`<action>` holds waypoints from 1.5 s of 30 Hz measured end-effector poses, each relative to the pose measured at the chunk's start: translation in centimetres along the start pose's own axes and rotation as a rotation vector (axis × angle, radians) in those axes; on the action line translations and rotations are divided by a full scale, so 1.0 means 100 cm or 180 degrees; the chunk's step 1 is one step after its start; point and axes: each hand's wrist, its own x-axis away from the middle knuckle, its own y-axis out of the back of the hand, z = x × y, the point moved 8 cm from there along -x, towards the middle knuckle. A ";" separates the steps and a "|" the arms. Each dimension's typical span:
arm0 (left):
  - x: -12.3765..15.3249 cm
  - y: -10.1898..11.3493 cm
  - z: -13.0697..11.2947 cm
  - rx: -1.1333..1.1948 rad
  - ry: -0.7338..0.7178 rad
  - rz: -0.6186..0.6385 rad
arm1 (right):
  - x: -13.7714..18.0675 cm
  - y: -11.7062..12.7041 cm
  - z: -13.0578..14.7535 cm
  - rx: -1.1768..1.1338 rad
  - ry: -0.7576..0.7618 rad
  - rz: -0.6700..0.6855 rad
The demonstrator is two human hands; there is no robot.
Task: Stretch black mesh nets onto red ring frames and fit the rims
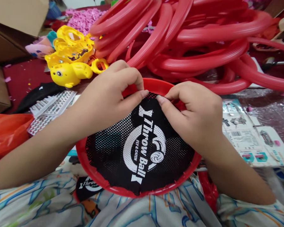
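A round red plastic ring rests on my lap and against the table edge. Across it lies black mesh fabric printed in white with "Throw Ball". At the far rim, my left hand pinches the mesh edge between thumb and index finger. Close beside it, my right hand also pinches that edge, the two thumbs a small gap apart. Along the near rim the mesh is caught on small red pegs. My fingers partly hide the far rim.
Red plastic rings are heaped behind my hands. Yellow duck-like toy parts stand at the left, with pink pieces beyond. Printed cardboard lies right, an orange-red bag left. Another printed mesh lies by my lap.
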 end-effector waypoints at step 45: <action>0.004 -0.004 0.003 0.0101 0.0567 0.0104 | -0.004 0.002 -0.013 -0.0300 -0.0393 0.0829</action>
